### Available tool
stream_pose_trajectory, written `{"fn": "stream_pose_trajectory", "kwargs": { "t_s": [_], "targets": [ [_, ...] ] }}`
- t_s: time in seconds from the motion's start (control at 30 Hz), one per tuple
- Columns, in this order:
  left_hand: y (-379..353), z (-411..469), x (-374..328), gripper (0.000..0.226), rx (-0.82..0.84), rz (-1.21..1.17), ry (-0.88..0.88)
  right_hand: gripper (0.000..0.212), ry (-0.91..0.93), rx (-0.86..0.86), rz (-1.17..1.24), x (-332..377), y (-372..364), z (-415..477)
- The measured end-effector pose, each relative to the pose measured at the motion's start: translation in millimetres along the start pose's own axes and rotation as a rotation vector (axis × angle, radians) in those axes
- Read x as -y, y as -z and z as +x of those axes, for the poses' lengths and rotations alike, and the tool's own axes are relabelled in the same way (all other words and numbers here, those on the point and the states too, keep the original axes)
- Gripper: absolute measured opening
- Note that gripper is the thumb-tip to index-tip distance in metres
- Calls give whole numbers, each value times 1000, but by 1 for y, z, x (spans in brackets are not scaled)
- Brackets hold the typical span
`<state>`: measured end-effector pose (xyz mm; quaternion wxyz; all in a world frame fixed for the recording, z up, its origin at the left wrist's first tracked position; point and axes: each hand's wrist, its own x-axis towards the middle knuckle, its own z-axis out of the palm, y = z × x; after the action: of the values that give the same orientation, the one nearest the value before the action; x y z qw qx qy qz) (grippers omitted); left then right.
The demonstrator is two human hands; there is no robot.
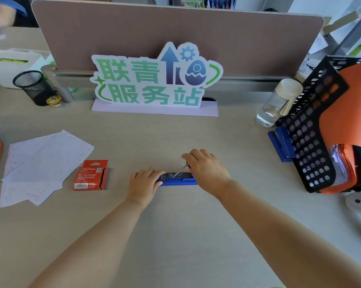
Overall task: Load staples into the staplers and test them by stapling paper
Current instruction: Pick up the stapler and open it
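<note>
The worktop (175, 235) looks matt, a pale wood-grain laminate. The blue stapler (178, 179) between the hands seems smooth plastic around a shiny metal channel, while the red staple box (91, 175) and the white sheets (42, 163) to its left are matt card and paper. At far left the pen cup (33, 87) is black wire mesh; at right the bottle (276, 104) is clear and glossy.

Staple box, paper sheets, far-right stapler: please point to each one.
staple box (90, 175): head view, red front face.
paper sheets (42, 161): head view, top sheet's middle.
far-right stapler (280, 143): head view, blue body.
</note>
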<state>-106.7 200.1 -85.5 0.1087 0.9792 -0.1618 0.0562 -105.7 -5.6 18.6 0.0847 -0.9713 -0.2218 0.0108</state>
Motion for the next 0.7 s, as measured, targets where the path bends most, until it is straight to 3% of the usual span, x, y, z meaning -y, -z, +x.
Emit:
{"fn": "stream_pose_trajectory", "kwargs": {
  "t_s": [0.13,0.23,0.37,0.47,0.7],
  "targets": [
    [-2,-1,-1,48,-33,-3,-4,29,-32,-50,-168,-8,12,3],
    [-6,-3,-1,48,-57,-5,-2,22,-68,71,-154,-14,21,3],
    [-12,-4,2,41,-101,-15,-12,29,-136,175,-275,-35,17,-8],
    [-11,-5,1,23,-146,8,-32,27,-182,295,-337,-52,5,-22],
    [-9,-7,-1,28,-124,24,-21,31,-280,274,-223,-63,-35,-37]
  ]
}}
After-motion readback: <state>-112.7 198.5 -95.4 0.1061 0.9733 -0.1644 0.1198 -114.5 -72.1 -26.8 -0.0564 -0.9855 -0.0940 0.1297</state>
